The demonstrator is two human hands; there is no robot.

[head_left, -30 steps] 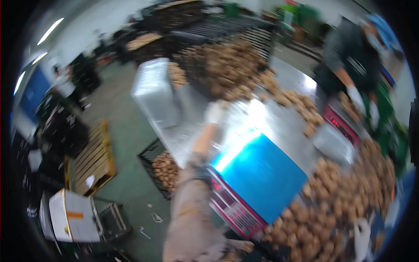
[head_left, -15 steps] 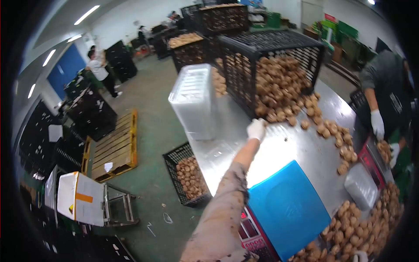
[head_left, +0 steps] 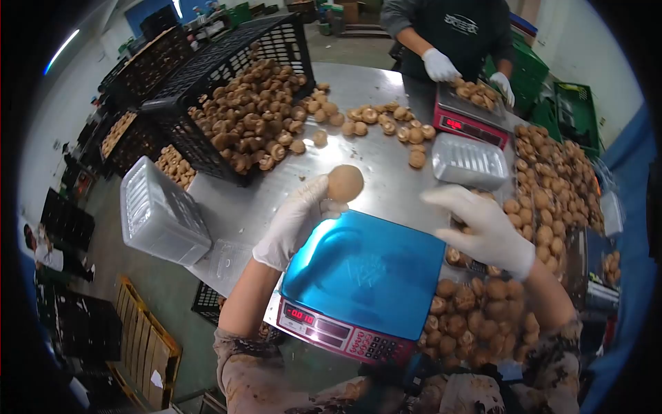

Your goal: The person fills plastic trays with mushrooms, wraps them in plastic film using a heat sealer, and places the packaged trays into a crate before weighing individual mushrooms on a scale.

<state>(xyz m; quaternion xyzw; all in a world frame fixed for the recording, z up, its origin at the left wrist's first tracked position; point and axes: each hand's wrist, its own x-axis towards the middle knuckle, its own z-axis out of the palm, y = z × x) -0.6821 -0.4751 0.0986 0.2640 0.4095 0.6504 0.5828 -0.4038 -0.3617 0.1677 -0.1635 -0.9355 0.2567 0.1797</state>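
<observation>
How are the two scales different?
The near scale has a bare blue top; the far scale is heaped with mushrooms. The left hand holds one mushroom by the near scale; a co-worker's hands touch the far scale's heap. Both have red fronts with lit displays.

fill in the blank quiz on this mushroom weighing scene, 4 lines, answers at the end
1. The left hand holds a single ___ near the far edge of the scale.
2. The scale's weighing plate is coloured ___.
3. The right hand is spread open and holds ___.
4. The big mesh crate tipped on its side is coloured ___.

Missing words: mushroom; blue; nothing; black
</observation>
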